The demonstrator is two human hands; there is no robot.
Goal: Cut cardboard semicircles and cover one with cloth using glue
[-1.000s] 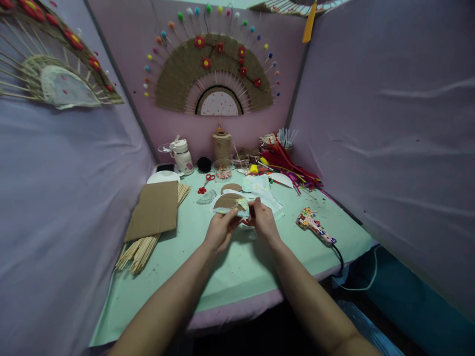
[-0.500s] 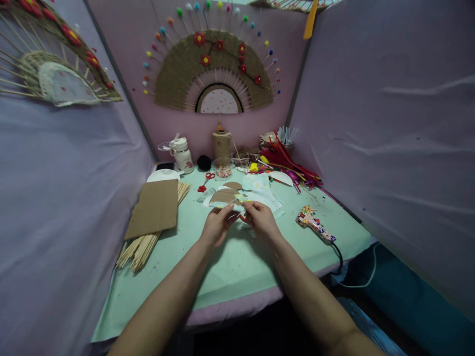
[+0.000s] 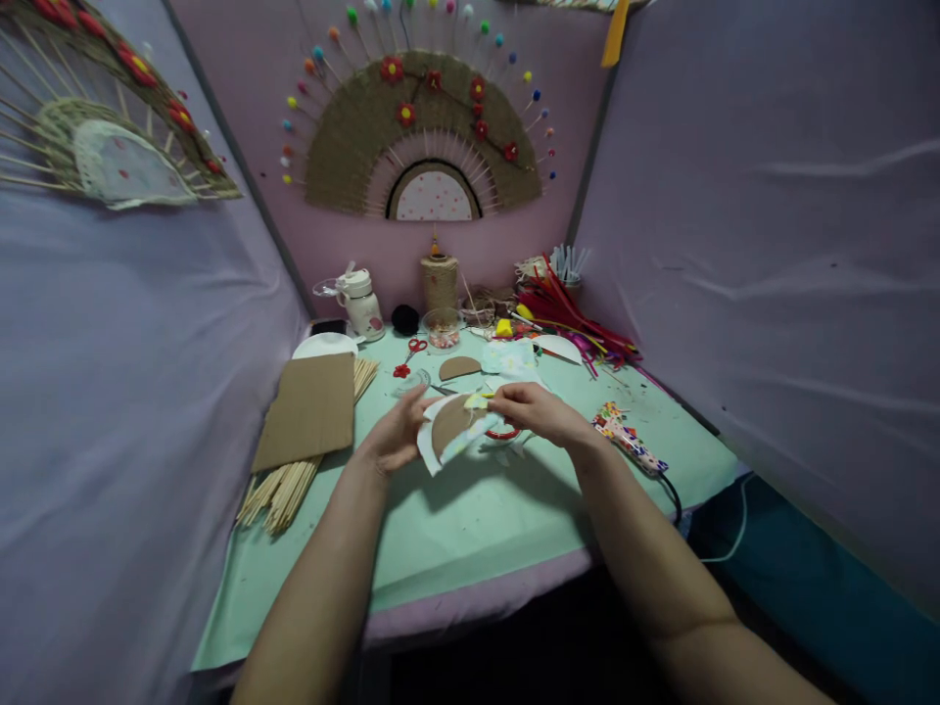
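In the head view, a brown cardboard half-circle (image 3: 456, 423) is backed with pale patterned cloth (image 3: 433, 452), part of it folded over the cardboard's lower edge. My left hand (image 3: 397, 433) grips the piece at its left end, holding it tilted above the table. At the other end, my right hand (image 3: 540, 409) is closed, its thumb and fingers pinched on the cloth's yellow-marked corner (image 3: 477, 401). Just below my right fingers shows a red scissor handle (image 3: 503, 433). Another cardboard half-circle (image 3: 459, 368) lies behind, near a light floral cloth (image 3: 510, 358).
On the right lies a patterned glue gun (image 3: 630, 441) with a black cord. A cardboard sheet (image 3: 305, 411) rests on thin wooden sticks (image 3: 283, 494) at left. Along the back stand a white bottle (image 3: 362, 305), a twine spool (image 3: 440, 286) and red pipe cleaners (image 3: 565, 308). Small red scissors (image 3: 415, 349) lie nearby.
Both hands have moved apart, the left one outward to the left. The cloth-backed half-circle has been lifted and turned, so more of its cardboard face shows.
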